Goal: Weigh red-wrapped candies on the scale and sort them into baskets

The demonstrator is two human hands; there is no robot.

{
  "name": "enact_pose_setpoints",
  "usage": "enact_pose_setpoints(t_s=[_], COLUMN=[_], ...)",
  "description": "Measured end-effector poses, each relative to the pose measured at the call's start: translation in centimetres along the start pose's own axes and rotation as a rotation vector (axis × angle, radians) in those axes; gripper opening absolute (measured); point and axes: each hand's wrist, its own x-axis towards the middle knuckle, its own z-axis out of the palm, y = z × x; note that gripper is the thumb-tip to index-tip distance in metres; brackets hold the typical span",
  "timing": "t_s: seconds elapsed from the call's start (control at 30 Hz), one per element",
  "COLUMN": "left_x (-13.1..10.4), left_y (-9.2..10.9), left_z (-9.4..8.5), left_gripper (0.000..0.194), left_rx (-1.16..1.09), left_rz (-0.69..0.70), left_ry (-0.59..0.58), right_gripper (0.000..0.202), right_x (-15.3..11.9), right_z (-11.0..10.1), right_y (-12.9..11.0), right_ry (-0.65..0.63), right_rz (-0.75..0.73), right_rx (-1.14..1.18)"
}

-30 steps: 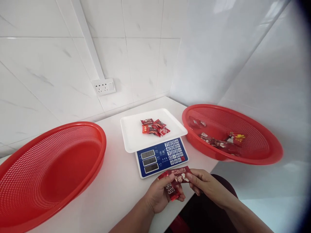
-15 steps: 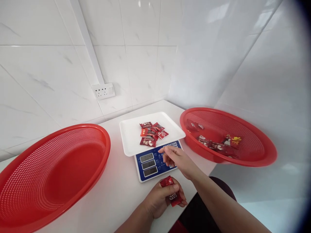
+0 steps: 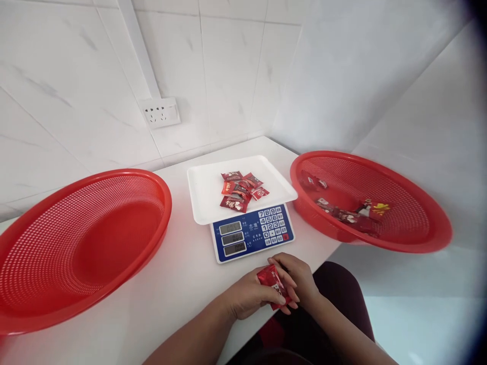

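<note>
Low in front of the scale, my left hand [image 3: 254, 296] is closed around a small red snack packet [image 3: 272, 281], with the thumb pressed on its face. My right hand [image 3: 299, 276] is curled against the left hand's fingers at the packet's upper edge; most of its fingertips are hidden. Beyond both hands stands a blue and white digital scale [image 3: 249, 246] with a keypad and three display windows. On its white tray [image 3: 203, 195] lie several similar red packets [image 3: 241, 190] in a loose pile.
A large red mesh basket [image 3: 152, 182] with nothing visible inside stands at left. Another red basket [image 3: 429, 238] at right holds several packets and overhangs the white table's [image 3: 182, 284] edge. A tiled wall with a socket [image 3: 160, 112] rises behind.
My right hand has drawn back from above the scale's keypad to my left hand. My left hand still holds the packet. The view has shifted slightly.
</note>
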Motion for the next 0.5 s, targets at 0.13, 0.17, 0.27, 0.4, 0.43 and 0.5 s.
enact_pose_setpoints(t_s=[0.13,0.17,0.27,0.4,0.43,0.5], left_x=[0.01,0.00,-0.04,-0.02,-0.02,-0.04], left_y=[-0.12,-0.19,-0.43,-0.53,-0.50,-0.41], left_z=[0.19,0.20,0.13,-0.08,-0.14,-0.27], left_gripper=[0.033,0.031,0.025,0.034,0.036,0.037], left_rx=[0.010,0.012,-0.001,0.020,0.051,0.122], left_rz=[-0.001,0.005,0.008,0.009,0.023,0.056], left_ry=[0.020,0.016,-0.021,-0.057,-0.050,-0.004], right_gripper=[0.032,0.032,0.031,0.031,0.031,0.031], right_x=[0.16,0.19,0.18,0.07,0.04,-0.02], right_z=[0.09,0.01,-0.28,-0.37,-0.31,-0.10], right_y=[-0.05,-0.07,-0.21,-0.33,-0.31,-0.19], right_ry=[0.024,0.028,0.032,0.040,0.048,0.063], right_rz=[-0.066,-0.080,-0.090,-0.090,-0.099,-0.110], right_rx=[-0.032,-0.033,-0.035,-0.039,-0.046,-0.067])
